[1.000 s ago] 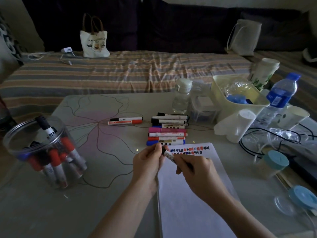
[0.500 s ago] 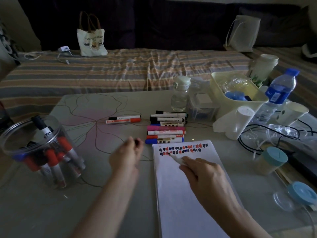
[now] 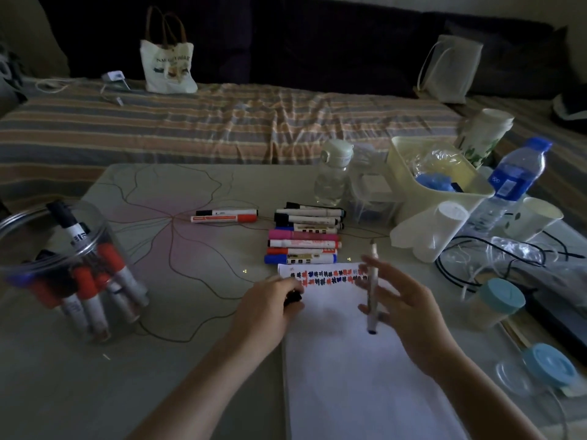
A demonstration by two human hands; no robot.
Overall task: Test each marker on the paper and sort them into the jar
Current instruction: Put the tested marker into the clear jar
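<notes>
Marker (image 3: 372, 287) — right hand (image 3: 409, 309); cap (image 3: 293, 296) — left hand (image 3: 270, 308); over paper (image 3: 365, 376)

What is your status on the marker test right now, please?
Left hand grips the black cap. Right hand holds the uncapped marker upright over the paper. Nothing blocks the jar.

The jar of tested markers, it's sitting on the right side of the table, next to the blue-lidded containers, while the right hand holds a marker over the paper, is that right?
Not quite. The head view shows the jar on the left side of the table, far from the blue-lidded containers. The rest holds: the right hand holds a marker over the paper.
</notes>
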